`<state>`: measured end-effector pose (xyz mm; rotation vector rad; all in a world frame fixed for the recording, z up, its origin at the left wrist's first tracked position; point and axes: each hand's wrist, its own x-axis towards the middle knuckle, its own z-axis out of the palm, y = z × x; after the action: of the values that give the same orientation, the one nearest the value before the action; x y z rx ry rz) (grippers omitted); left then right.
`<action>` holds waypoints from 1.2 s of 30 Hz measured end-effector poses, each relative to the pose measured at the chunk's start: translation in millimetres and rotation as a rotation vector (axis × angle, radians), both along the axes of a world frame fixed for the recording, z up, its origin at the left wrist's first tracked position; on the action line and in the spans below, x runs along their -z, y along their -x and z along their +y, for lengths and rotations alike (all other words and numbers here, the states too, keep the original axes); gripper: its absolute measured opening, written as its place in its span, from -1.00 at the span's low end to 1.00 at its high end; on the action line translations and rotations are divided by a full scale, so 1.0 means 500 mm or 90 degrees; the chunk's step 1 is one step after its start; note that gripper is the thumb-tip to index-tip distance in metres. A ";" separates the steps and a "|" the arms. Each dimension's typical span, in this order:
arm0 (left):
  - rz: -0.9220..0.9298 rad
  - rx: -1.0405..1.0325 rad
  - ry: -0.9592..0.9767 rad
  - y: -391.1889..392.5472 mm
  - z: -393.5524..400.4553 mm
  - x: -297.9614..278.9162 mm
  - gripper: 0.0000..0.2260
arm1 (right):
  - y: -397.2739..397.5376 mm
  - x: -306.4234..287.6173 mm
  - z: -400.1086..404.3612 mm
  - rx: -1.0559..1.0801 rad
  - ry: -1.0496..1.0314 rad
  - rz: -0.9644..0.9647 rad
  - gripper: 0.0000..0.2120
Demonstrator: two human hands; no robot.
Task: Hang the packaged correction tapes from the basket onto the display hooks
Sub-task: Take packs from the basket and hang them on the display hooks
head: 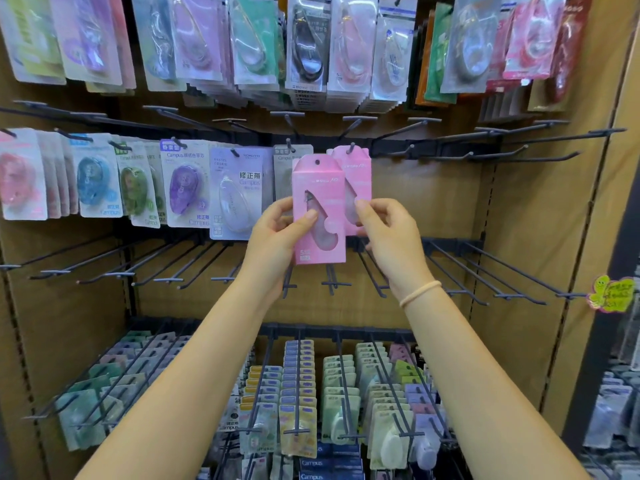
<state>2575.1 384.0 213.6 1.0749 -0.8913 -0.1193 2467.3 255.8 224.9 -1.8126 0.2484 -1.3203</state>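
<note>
Pink correction tape pack (318,209) held up in front of the middle hook row, upright, hang hole at top and not yet on any hook. Left hand (277,233) pinches it, thumb across the front window, fingers behind. Right hand (388,233) has its fingers curled at the edge of a second pink pack (356,188), which already hangs on a hook (352,147) just behind and to the right; looks like it steadies that one, though exact contact is hard to tell. Cream hair tie on right wrist (420,292).

Step in hand, by my read: thread the held pack onto that same hook, in front of its twin. To do it well: raise the pack so the hole lines up with the hook tip, keep the card square to the prong, push straight back. Grip low so the thumb stays off the hole. Right hand should keep the hung pack from swinging.

Around: Campus packs (187,181) hang to the left, bare hooks (485,157) to the right, more stock above and below. Basket not in view
</note>
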 end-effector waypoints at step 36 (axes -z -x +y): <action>-0.249 -0.224 -0.187 -0.076 -0.111 -0.041 -0.61 | -0.085 -0.044 -0.104 -0.002 0.056 0.069 -0.68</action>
<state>2613.0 328.4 233.9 1.5467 -1.0368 0.2699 2509.6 203.6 246.7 -1.9609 0.2486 -1.2493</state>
